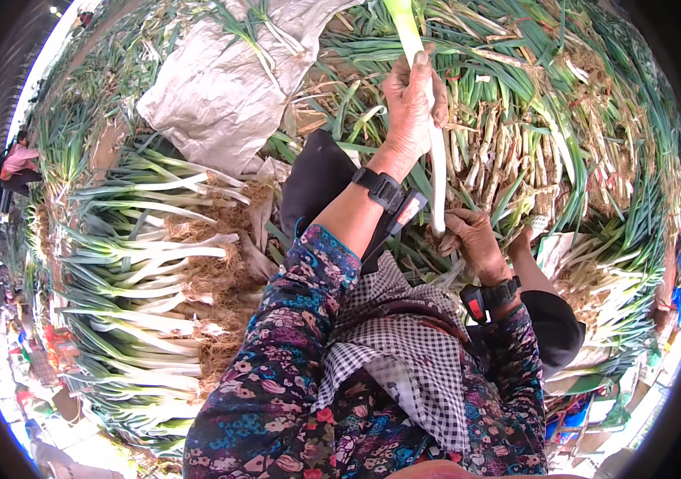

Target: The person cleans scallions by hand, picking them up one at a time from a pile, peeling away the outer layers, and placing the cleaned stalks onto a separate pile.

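Note:
A long leek stands nearly upright in the picture before me, its white stalk low and its pale green part at the top edge. My left hand is closed around the upper stalk, thumb along it. At the lower, root end, my right hand pinches with thumb and fingers; the roots themselves are mostly hidden there. Both wrists carry dark straps with small devices. Under and beyond the hands lie loose green leaves and more leeks with whitish, partly brown stalks.
At left, a long row of leeks lies with brown roots toward me. A pale sheet covers part of the ground ahead. More leeks lie at right. A person in pink is at the far left.

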Action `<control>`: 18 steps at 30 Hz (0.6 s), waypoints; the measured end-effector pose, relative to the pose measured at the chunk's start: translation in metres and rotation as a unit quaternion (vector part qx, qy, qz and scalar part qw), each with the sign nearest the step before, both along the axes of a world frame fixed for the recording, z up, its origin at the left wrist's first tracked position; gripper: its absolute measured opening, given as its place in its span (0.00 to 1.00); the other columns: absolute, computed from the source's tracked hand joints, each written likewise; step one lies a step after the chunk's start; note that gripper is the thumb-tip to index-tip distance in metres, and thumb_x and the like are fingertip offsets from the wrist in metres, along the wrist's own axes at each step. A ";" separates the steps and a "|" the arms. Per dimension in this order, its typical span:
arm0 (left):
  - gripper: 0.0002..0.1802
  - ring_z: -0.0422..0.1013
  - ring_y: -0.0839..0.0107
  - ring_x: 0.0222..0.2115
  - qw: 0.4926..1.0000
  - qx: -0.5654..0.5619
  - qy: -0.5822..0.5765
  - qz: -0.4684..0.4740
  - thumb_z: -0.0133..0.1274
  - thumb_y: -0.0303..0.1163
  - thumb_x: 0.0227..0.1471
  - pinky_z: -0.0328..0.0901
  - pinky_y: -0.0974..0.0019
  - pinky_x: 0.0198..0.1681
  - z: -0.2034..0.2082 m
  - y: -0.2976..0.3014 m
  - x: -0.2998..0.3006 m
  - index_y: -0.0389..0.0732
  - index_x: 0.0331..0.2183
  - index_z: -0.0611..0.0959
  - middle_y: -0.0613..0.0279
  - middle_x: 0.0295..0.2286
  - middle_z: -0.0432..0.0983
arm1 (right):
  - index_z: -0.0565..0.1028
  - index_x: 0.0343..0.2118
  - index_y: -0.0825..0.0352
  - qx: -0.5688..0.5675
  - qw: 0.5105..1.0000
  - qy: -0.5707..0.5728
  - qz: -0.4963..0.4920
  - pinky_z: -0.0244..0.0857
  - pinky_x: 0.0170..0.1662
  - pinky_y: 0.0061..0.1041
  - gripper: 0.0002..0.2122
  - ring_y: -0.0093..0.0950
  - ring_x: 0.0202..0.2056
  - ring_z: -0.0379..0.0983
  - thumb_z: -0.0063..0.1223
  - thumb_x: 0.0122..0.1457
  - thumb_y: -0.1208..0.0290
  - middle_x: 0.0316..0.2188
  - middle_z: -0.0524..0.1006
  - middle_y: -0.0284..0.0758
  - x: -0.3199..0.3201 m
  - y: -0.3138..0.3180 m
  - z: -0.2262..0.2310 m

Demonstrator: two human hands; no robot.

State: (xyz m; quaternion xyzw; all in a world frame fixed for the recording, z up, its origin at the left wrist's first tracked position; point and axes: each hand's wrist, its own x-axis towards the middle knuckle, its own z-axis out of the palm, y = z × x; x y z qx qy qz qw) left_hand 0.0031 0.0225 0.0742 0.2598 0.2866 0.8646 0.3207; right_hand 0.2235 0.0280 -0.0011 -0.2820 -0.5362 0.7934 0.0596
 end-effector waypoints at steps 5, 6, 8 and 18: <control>0.24 0.57 0.78 0.08 0.996 -0.075 -0.021 -0.031 0.48 0.55 0.54 0.51 0.74 0.09 0.009 0.002 0.000 0.42 0.25 0.72 0.69 0.13 0.63 | 0.74 0.37 0.78 0.098 0.994 0.002 0.036 0.71 0.24 0.19 0.14 0.24 0.18 0.74 0.48 0.62 0.68 0.22 0.77 0.38 -0.004 -0.002 0.022; 0.24 0.57 0.79 0.09 0.997 -0.051 -0.029 -0.050 0.48 0.56 0.54 0.51 0.76 0.11 0.007 -0.001 -0.006 0.42 0.25 0.72 0.70 0.13 0.63 | 0.74 0.37 0.78 0.059 0.998 0.000 0.038 0.71 0.24 0.19 0.14 0.24 0.19 0.75 0.48 0.62 0.68 0.22 0.77 0.38 -0.007 -0.005 0.031; 0.25 0.54 0.79 0.11 0.998 -0.039 0.031 -0.041 0.47 0.55 0.56 0.50 0.75 0.14 0.006 -0.009 -0.024 0.40 0.30 0.74 0.71 0.16 0.61 | 0.74 0.38 0.78 0.031 0.999 -0.009 0.038 0.71 0.25 0.19 0.14 0.24 0.21 0.76 0.48 0.62 0.68 0.23 0.78 0.38 -0.013 -0.007 0.033; 0.18 0.52 0.85 0.10 0.939 0.143 -0.184 -0.251 0.48 0.35 0.60 0.49 0.79 0.11 0.029 -0.020 -0.007 0.47 0.52 0.71 0.75 0.16 0.59 | 0.72 0.39 0.78 -0.154 0.988 0.035 -0.004 0.67 0.16 0.18 0.13 0.21 0.13 0.71 0.51 0.61 0.69 0.22 0.79 0.40 -0.011 -0.009 0.011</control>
